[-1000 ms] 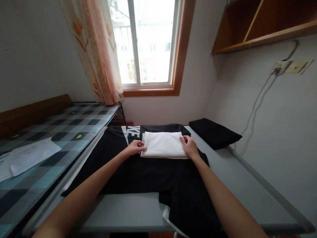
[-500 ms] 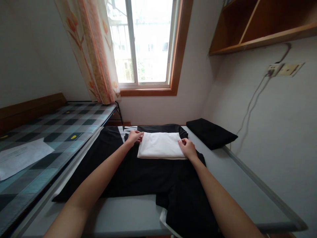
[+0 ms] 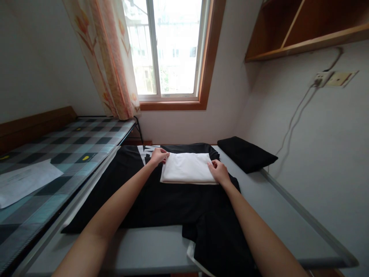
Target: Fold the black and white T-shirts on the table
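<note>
A folded white cloth [image 3: 188,168] lies flat on top of a black T-shirt [image 3: 161,209], which is spread over a grey table [image 3: 147,248]. My left hand [image 3: 159,156] pinches the cloth's far left corner between thumb and fingers. At the cloth's right edge, my right hand [image 3: 219,171] is closed with its fingertips gripping the fabric. White print shows on the shirt near my left hand. One short sleeve of the shirt reaches toward me on the right, with something white under its edge.
A folded black cloth [image 3: 246,154] lies at the table's far right, by the wall. To the left stands a bed with a checked mattress [image 3: 95,134] and a sheet of paper [image 3: 29,181] on it. A power cord [image 3: 296,115] hangs from a wall socket [image 3: 323,79].
My left hand has shifted slightly to the right along the cloth's far left corner. The right hand stays at the right edge. The cloth lies as before.
</note>
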{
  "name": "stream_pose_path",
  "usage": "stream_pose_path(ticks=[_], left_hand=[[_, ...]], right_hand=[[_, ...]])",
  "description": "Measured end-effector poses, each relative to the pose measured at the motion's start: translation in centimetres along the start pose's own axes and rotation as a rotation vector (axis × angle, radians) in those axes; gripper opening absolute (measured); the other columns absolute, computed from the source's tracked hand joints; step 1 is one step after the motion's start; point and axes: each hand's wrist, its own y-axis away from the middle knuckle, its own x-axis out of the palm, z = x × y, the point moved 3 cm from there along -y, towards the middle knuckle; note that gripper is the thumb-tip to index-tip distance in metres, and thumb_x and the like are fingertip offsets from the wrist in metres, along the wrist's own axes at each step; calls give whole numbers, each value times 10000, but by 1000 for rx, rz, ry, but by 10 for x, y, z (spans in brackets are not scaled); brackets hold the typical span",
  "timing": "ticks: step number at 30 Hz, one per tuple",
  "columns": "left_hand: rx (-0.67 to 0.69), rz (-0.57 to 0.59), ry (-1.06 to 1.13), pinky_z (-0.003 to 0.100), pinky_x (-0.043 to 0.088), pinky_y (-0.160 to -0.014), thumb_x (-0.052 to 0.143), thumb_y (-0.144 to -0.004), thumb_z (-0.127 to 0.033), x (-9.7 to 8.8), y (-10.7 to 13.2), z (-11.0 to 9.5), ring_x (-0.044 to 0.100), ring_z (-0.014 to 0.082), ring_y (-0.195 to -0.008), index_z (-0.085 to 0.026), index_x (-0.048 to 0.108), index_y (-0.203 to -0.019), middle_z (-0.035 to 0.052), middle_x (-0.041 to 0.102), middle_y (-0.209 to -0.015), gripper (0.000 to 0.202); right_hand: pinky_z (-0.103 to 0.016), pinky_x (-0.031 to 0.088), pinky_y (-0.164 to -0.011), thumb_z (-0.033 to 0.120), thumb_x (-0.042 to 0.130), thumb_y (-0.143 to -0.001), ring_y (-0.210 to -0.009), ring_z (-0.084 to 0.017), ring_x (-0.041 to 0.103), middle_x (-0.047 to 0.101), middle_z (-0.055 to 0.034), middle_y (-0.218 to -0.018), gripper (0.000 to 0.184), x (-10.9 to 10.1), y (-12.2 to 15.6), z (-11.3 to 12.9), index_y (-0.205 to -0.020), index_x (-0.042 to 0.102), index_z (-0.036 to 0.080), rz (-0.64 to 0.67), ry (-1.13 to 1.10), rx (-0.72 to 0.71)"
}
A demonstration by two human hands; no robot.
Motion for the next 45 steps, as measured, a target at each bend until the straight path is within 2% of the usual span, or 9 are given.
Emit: stream_pose_path(ticks=[10, 15, 22, 26, 29, 32, 36, 41, 45], left_hand=[[-35, -8, 46, 227, 507, -559, 768, -659, -293, 4, -6, 8, 607, 139, -660, -105, 593, -931, 35, 601, -721, 375], [-67, 17, 76, 210, 472, -517, 779, -628, -208, 6, -9, 12, 574, 118, -610, -120, 595, -958, 22, 594, -713, 388], [-62, 106, 236, 189, 443, -498, 768, -685, -229, 9, -9, 21, 535, 76, -517, -105, 621, -952, -5, 580, -621, 329], [-52, 137, 300, 184, 443, -496, 793, -672, -250, 6, -9, 26, 553, 73, -522, -102, 655, -904, 13, 617, -644, 307], [-45, 146, 357, 202, 497, -570, 790, -680, -240, 3, -8, 28, 611, 93, -596, -106, 671, -885, 46, 668, -724, 272], [-45, 133, 398, 216, 528, -648, 784, -690, -222, 0, -9, 30, 639, 102, -652, -111, 672, -867, 58, 685, -766, 237], [-52, 124, 389, 209, 524, -616, 780, -700, -213, 0, -10, 32, 623, 90, -608, -101, 660, -886, 52, 668, -733, 248], [-37, 128, 293, 179, 459, -479, 780, -703, -248, -2, -8, 34, 548, 67, -500, -113, 631, -960, -2, 602, -639, 326], [-11, 182, 182, 180, 422, -416, 770, -709, -267, -7, 6, 31, 517, 75, -466, -134, 590, -1113, -26, 571, -613, 462]], right_hand=[[-271, 398, -627, 416, 511, -807, -674, -190, 579, 645, -50, -719, 263, 0, 0, 1, -822, 641, 188, -1, 0, 2], [-273, 412, -643, 470, 466, -832, -719, -206, 611, 681, -70, -762, 337, 2, -3, -3, -786, 650, 193, 5, -52, 13], [-272, 395, -540, 544, 422, -841, -637, -231, 615, 631, -81, -577, 491, 11, -42, -4, -538, 608, 204, 69, 18, 166], [-286, 436, -594, 452, 482, -836, -675, -229, 637, 671, -88, -643, 376, 17, -57, 1, -644, 675, 194, 57, 85, 214], [-314, 457, -655, 386, 509, -838, -773, -244, 656, 711, -118, -805, 284, 17, -54, 2, -765, 705, 194, 46, 115, 234], [-345, 463, -684, 397, 479, -870, -847, -270, 658, 707, -157, -935, 306, 14, -44, 3, -855, 705, 191, 45, 139, 259], [-356, 461, -723, 424, 424, -909, -903, -273, 651, 693, -158, -988, 341, 9, -32, 7, -959, 682, 207, 47, 180, 279], [-333, 448, -705, 478, 393, -909, -892, -273, 647, 699, -148, -946, 406, 6, -28, 8, -888, 689, 201, 62, 172, 197], [-338, 449, -700, 542, 362, -901, -866, -286, 652, 702, -164, -891, 505, 1, -27, 9, -777, 699, 187, 143, 195, 172]])
